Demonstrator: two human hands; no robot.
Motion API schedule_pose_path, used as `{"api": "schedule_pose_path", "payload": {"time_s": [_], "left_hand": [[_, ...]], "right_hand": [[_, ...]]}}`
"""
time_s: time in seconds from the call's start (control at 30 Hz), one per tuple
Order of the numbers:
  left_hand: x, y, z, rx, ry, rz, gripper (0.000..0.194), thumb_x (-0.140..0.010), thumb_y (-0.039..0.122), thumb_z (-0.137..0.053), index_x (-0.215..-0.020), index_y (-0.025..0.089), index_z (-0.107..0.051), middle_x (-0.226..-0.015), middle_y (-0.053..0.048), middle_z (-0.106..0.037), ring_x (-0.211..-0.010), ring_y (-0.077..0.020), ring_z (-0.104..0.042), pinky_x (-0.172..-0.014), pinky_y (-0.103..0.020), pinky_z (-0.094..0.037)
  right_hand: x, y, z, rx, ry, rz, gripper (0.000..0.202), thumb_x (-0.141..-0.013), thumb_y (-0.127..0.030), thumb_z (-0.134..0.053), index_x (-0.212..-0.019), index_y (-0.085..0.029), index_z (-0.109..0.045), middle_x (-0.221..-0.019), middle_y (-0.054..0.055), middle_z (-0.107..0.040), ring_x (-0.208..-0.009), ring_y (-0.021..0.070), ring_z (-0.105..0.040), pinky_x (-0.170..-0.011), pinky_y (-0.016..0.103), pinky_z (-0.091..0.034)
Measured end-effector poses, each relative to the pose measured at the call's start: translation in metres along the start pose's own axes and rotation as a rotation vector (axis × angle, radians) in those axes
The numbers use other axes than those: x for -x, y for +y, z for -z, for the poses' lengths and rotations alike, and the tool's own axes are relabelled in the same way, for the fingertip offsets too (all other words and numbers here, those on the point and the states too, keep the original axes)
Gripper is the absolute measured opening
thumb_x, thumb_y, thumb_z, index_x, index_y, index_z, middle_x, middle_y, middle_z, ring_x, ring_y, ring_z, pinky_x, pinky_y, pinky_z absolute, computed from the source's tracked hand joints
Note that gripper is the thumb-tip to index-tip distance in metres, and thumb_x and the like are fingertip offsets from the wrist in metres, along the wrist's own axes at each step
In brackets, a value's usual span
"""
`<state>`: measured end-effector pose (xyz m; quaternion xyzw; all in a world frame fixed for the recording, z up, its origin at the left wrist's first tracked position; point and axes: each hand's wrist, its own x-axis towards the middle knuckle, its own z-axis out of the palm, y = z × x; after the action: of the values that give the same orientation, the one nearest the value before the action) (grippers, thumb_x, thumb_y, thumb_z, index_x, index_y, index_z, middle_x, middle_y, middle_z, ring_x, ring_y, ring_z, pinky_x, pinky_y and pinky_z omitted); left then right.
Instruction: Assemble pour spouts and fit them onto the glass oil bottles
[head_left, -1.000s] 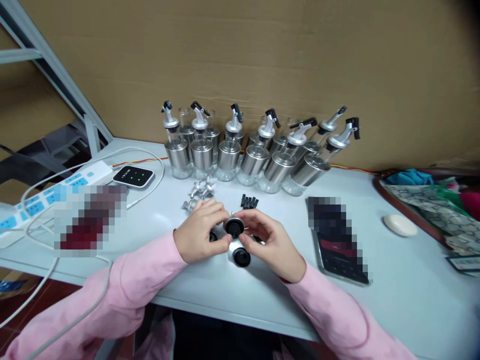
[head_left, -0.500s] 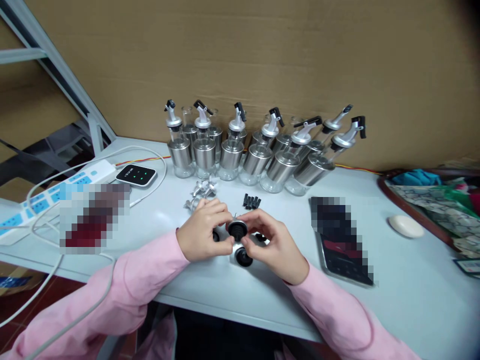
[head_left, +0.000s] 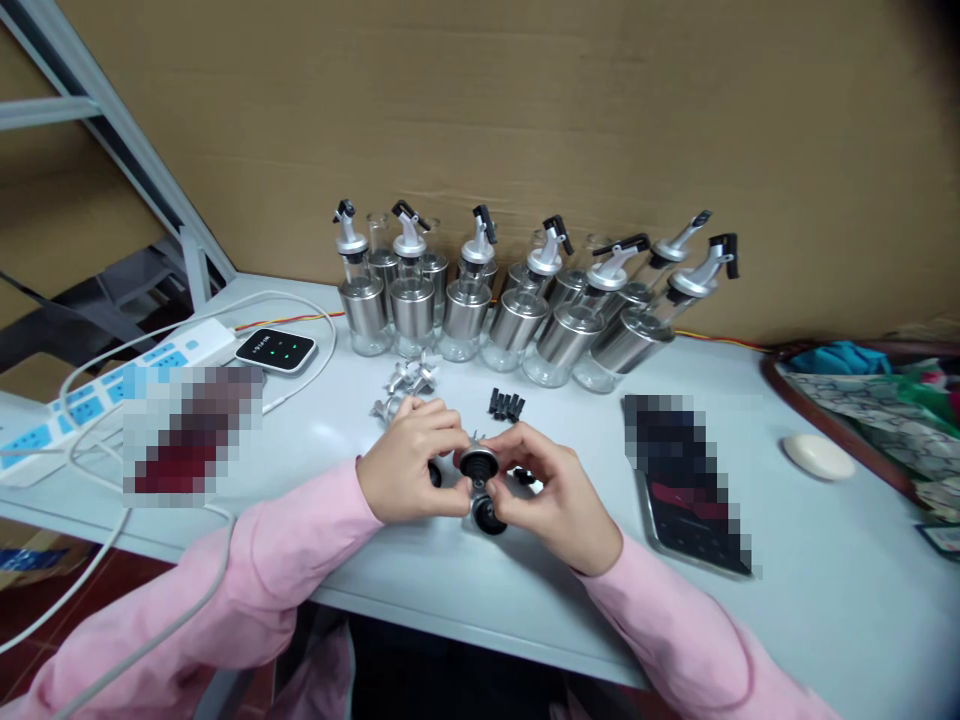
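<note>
Between my two hands is a pourer spout (head_left: 478, 464), a silver cap with a ribbed black stopper facing me. My left hand (head_left: 420, 462) pinches its left side, and my right hand (head_left: 551, 490) grips it from the right. Just below, another pourer spout (head_left: 490, 514) lies on the table with its black stopper towards me. Past my left hand sits a small cluster of silver spout parts (head_left: 412, 375). Several short black levers (head_left: 506, 404) lie in a row beyond my right hand. Small black pieces beside both hands are partly hidden.
Glass bottles with steel sleeves (head_left: 465, 308), several topped with pourers, stand along the cardboard wall (head_left: 525, 110). To the left are a power strip (head_left: 97, 390), a small black device (head_left: 276, 350) and a white cable. A phone (head_left: 690, 500), a white oval object (head_left: 817, 456) and a basket (head_left: 780, 385) lie right.
The held spout has tilted slightly, so more of its stopper's lower end shows. Both hands keep nearly the same grip, and the whole view has shifted a little.
</note>
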<state>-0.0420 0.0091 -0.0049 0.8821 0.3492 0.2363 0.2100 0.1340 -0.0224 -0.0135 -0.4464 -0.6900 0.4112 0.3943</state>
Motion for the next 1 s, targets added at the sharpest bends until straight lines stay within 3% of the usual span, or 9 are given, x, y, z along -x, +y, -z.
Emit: {"api": "schedule_pose_path", "payload": {"time_s": [0.37,0.63,1.0], "left_hand": [[-0.0001,0.0013,0.0000,-0.032,-0.011,-0.014,0.009,-0.066,0.026,-0.052,-0.065,0.018,-0.056,-0.063,0.002,-0.052,-0.068,-0.0141,-0.045,-0.074,-0.034,-0.027],[0.0006,-0.0006,0.0006,0.018,0.064,-0.023,0.016,-0.074,0.031,-0.042,-0.066,0.017,-0.044,-0.066,0.000,-0.050,-0.067,-0.0153,-0.044,-0.071,-0.034,-0.026],[0.0019,-0.0016,0.0032,0.058,0.009,-0.054,0.021,-0.082,0.034,-0.036,-0.071,0.018,-0.043,-0.068,0.000,-0.052,-0.069,-0.0159,-0.046,-0.074,-0.035,-0.026]], "right_hand": [[0.0005,-0.0036,-0.0012,0.001,0.039,-0.015,0.020,-0.062,-0.010,-0.058,-0.078,-0.020,-0.052,-0.062,-0.003,-0.059,-0.054,0.0111,-0.054,-0.055,0.023,-0.046],[-0.0035,-0.0036,0.0012,-0.243,0.014,-0.031,0.020,-0.070,-0.021,-0.066,-0.088,-0.019,-0.057,-0.082,0.003,-0.068,-0.072,0.0143,-0.062,-0.066,0.027,-0.052],[-0.0021,-0.0007,0.0023,-0.332,0.009,-0.064,0.019,-0.075,-0.030,-0.066,-0.091,-0.021,-0.062,-0.088,0.004,-0.067,-0.082,0.0170,-0.064,-0.074,0.029,-0.050]]}}
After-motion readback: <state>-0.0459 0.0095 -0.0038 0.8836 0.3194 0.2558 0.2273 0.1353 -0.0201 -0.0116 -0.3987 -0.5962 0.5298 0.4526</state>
